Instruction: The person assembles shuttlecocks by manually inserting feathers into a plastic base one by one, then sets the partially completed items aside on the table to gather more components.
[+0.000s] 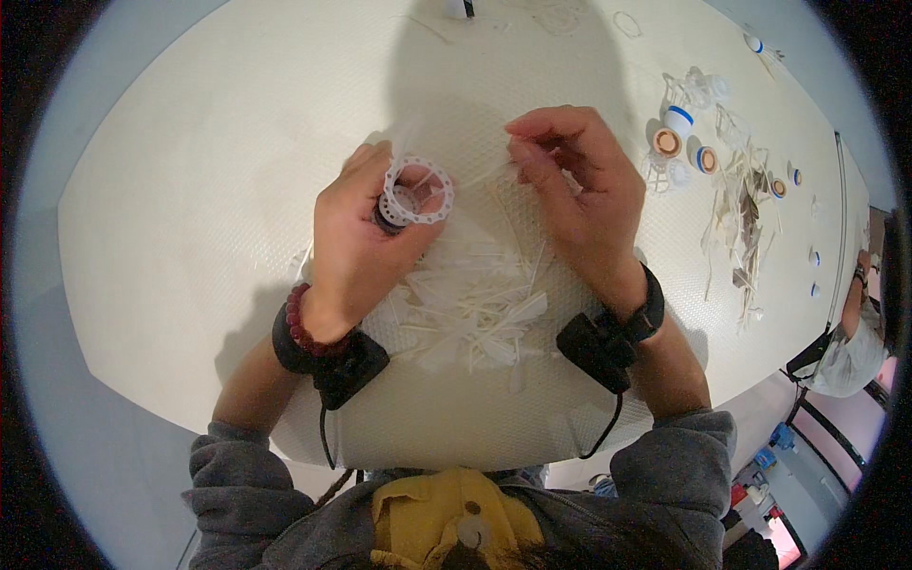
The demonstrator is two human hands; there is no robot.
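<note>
My left hand [351, 214] is closed around a white plastic cup-like frame [439, 211], whose round rim is pierced by a row of holes. Its open end faces up, and a dark band shows lower down by my fingers. To the right, my right hand [589, 180] is held above the table with thumb and forefinger brought together. Pale, thin blurred strips show near those fingertips; whether they are gripped I cannot make out. Below and between both hands lies a loose pile of white feather pieces and quills [475, 309].
A textured white mat covers the table [190, 190]. On the right lie several blue-banded shuttlecock heads [668, 142], clear plastic skirts [698, 87] and a heap of quills and dark feathers [748, 214]. Another person's arm [855, 294] is at the far right edge.
</note>
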